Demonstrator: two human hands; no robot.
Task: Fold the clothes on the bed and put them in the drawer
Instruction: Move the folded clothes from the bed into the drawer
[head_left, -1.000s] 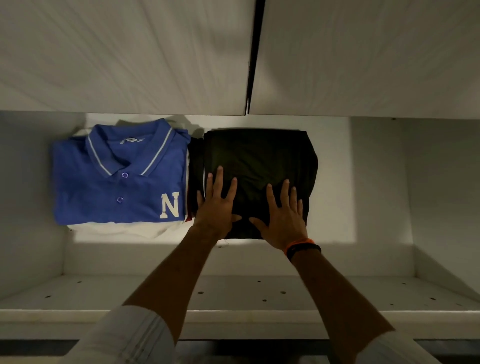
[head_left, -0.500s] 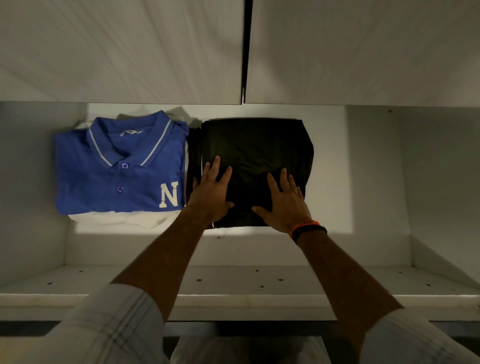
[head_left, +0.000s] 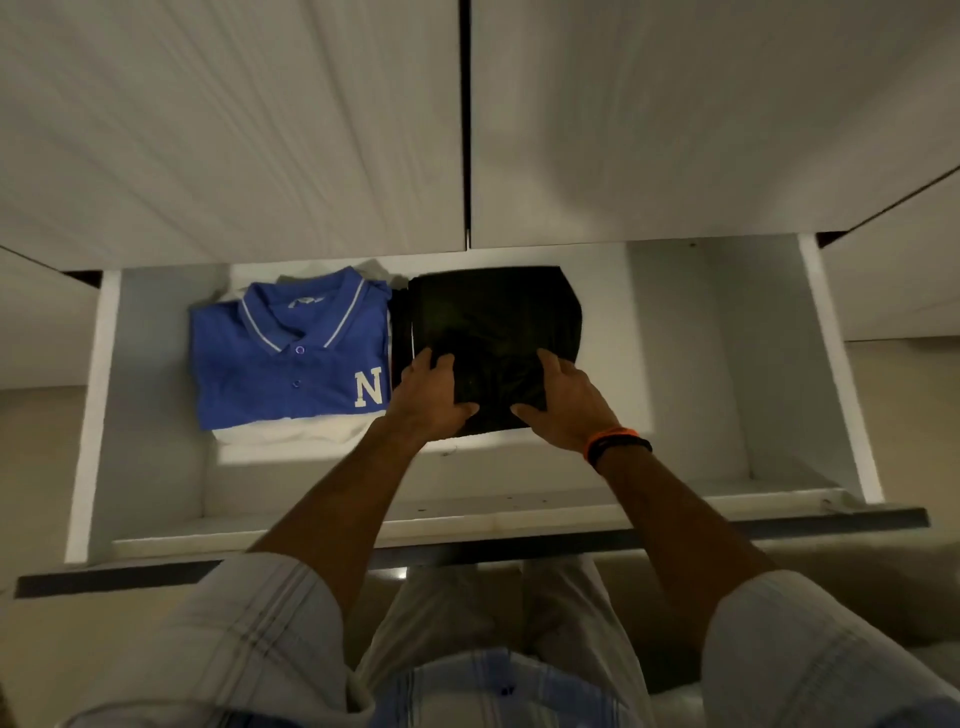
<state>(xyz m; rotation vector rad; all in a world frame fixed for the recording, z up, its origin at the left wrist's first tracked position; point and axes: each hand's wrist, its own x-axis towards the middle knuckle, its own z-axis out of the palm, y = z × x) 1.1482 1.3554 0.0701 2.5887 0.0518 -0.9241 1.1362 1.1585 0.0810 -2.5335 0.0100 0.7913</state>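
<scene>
An open white drawer (head_left: 156, 525) holds two piles. On the left lies a folded blue polo shirt (head_left: 291, 364) with a white "N", on top of a white garment (head_left: 280, 432). Beside it on the right lies a dark folded garment (head_left: 493, 312). Both my hands rest on its near part. My left hand (head_left: 423, 395) is at its near left corner and my right hand (head_left: 563, 405) at its near right. The fingers are bent over the top and the thumbs point inward along the front edge, with the fabric creased between them.
The right third of the drawer floor (head_left: 675, 364) is bare. White cabinet doors (head_left: 260, 130) rise just behind the drawer. The drawer's dark front panel (head_left: 779, 522) is close to my legs. An orange and black band (head_left: 615, 441) is on my right wrist.
My view has pulled back and up, so the whole drawer shows. My hands went from lying flat with spread fingers to bent fingers at the dark garment's near edge.
</scene>
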